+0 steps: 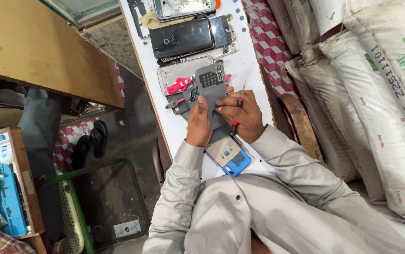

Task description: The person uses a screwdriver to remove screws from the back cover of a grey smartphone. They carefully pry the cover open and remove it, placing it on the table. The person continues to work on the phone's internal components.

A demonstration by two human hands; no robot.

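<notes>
Head view: both hands work over a narrow white table (254,70) strewn with phone parts. The left hand (199,120) grips a grey phone back panel (212,91), its fingers (201,104) wrapped round the near left edge with the thumb laid flat on the panel's face. The right hand (240,115) steadies the same panel from the other side, and its fingers (226,106) are curled together, pinching a slim red-handled screwdriver (239,103) whose metal tip sticks up past the knuckles, away from the work. The panel stands tilted, camera cut-out at the far end, just beyond both sets of fingers.

Just past the left fingers lie a pink tool (179,85) and a bare silver phone frame (179,73); further off sits a black phone (181,38) on other opened handsets. On the near side of the fingers, close to the wrists, rest a beige phone case (223,150) and a blue case (238,163).

The step in hand looks like checking or seating the panel by touch, the driver idle. A next move would call for turning the driver tip-down and keeping the left grip firm.
</notes>
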